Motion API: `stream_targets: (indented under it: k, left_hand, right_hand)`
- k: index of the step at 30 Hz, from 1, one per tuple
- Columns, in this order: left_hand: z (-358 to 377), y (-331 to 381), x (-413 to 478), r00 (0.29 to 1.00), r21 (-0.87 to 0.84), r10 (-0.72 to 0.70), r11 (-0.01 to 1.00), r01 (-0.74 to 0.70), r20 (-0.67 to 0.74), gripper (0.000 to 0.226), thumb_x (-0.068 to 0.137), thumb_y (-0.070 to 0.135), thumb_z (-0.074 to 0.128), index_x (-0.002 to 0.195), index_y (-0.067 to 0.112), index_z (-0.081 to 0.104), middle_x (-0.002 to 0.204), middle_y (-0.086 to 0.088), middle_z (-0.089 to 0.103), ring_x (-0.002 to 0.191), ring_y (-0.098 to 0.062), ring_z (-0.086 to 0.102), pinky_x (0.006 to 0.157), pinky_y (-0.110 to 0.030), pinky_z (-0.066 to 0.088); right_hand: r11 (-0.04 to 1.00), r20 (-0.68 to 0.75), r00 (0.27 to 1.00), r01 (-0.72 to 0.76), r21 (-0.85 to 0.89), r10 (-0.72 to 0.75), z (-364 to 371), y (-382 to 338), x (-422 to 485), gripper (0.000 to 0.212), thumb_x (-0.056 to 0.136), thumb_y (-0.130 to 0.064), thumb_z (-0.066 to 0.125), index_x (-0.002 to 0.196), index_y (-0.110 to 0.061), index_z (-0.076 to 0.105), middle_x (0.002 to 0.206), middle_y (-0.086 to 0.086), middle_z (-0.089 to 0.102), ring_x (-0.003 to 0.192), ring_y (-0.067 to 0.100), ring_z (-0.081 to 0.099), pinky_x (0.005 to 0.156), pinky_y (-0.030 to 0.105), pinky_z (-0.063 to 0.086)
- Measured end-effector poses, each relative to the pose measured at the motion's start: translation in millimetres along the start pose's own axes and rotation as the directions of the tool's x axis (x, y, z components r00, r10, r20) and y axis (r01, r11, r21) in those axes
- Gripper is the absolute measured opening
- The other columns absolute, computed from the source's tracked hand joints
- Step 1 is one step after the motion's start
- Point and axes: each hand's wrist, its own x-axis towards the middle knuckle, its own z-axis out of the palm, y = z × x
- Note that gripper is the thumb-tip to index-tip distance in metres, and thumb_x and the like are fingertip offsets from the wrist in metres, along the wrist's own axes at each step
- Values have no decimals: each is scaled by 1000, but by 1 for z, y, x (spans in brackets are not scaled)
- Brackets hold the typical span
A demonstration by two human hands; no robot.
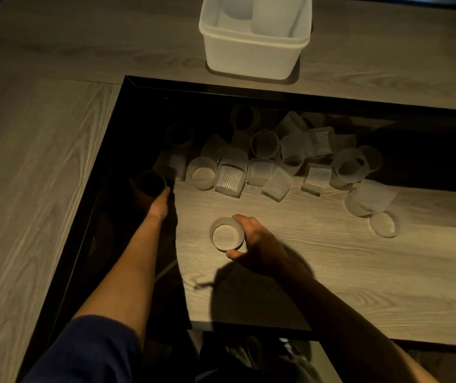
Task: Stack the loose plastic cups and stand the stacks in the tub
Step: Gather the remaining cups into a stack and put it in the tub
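Our right hand (260, 241) is wrapped round an upright cup (226, 234), thumb and fingers on its ribbed wall, mouth towards us. Our left hand (160, 203) grips a second cup (150, 183) at the dark left edge of the pile. Both cups are low over the table (331, 272), well short of the tub (254, 59).

To nest them well, we should bring the left cup over the right one, line up the rims, keep both axes parallel and press straight down. The ribs could bind if one cup is tilted. Holding by the walls keeps our fingers out of the mouth.

Counted: two hands, one cup in each, and one tub with two stacks (271, 15) standing in it. Around twenty loose cups (261, 171) lie heaped on their sides or upright, though shadow hides the far ones, so that figure is rough.
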Motion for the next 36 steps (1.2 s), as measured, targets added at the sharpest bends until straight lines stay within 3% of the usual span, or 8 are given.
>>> stream_targets:
  k: [3, 6, 9, 11, 13, 17, 26, 36]
  left_hand:
    - [5, 1, -4, 999, -135, -50, 990, 51, 7, 91, 86, 50, 69, 158, 28, 16, 161, -8, 24, 148, -30, 25, 121, -45, 22]
    - [4, 1, -30, 999, -88, -10, 996, 14, 40, 100, 69, 74, 63, 150, 21, 38, 147, -8, 48, 135, -31, 45, 113, -41, 35]
    - [3, 7, -66, 976, -116, 194, 972, -205, -100, 66, 76, 45, 78, 131, 16, 56, 124, -3, 63, 117, -22, 60, 96, -29, 45]
    - [7, 7, -91, 933, -191, 355, 913, -360, -62, 56, 74, 30, 84, 123, 22, 58, 118, 4, 62, 108, -13, 62, 90, -25, 52]
    - [13, 3, -111, 892, -240, 440, 882, -407, 105, 55, 74, 21, 85, 123, 21, 59, 117, 6, 63, 105, -8, 63, 85, -22, 54]
    - [28, -10, -141, 771, -167, 533, 845, -508, 348, 64, 67, 26, 88, 124, 22, 60, 116, 11, 63, 102, 7, 60, 82, -17, 54]
    - [28, -7, -143, 664, 52, 639, 704, -708, 389, 66, 60, 46, 80, 119, 25, 61, 111, 13, 54, 99, -2, 55, 86, -17, 49]
    - [26, 4, -149, 605, 209, 626, 589, -780, 493, 68, 65, 60, 68, 120, 20, 66, 103, 7, 53, 92, -9, 56, 84, -26, 51]
  right_hand:
    - [1000, 0, 1000, -11, -17, 11, -3, 7, -1, 82, 75, -33, 85, 145, -12, 47, 135, 7, 59, 119, 19, 57, 96, 18, 39]
    - [1000, -35, 999, -20, -15, 19, -4, 12, -3, 80, 74, -35, 84, 142, -12, 49, 134, 6, 60, 119, 18, 57, 97, 22, 44]
    - [996, -89, 992, -81, 48, 85, -1, 13, -6, 80, 72, -41, 80, 140, -9, 52, 129, 8, 62, 114, 19, 58, 94, 26, 47]
    - [989, -108, 988, -96, 110, 108, 2, 14, -8, 80, 71, -44, 79, 138, -8, 53, 124, 7, 62, 109, 18, 58, 91, 29, 51]
    - [976, -112, 984, -114, 188, 136, 0, 12, -11, 77, 71, -37, 83, 136, -11, 53, 120, 1, 60, 106, 15, 56, 89, 30, 52]
    - [946, -104, 974, -164, 279, 200, -5, 11, -13, 76, 67, -40, 81, 134, -17, 54, 116, -8, 55, 106, 12, 52, 85, 19, 45]
    - [939, -87, 958, -246, 239, 273, -8, 18, -19, 69, 71, -33, 87, 130, -18, 54, 114, -5, 54, 102, 13, 54, 84, 25, 46]
    - [931, -46, 952, -284, 229, 302, -12, 16, -16, 69, 71, -32, 83, 131, -27, 50, 115, -6, 51, 99, 11, 54, 85, 28, 50]
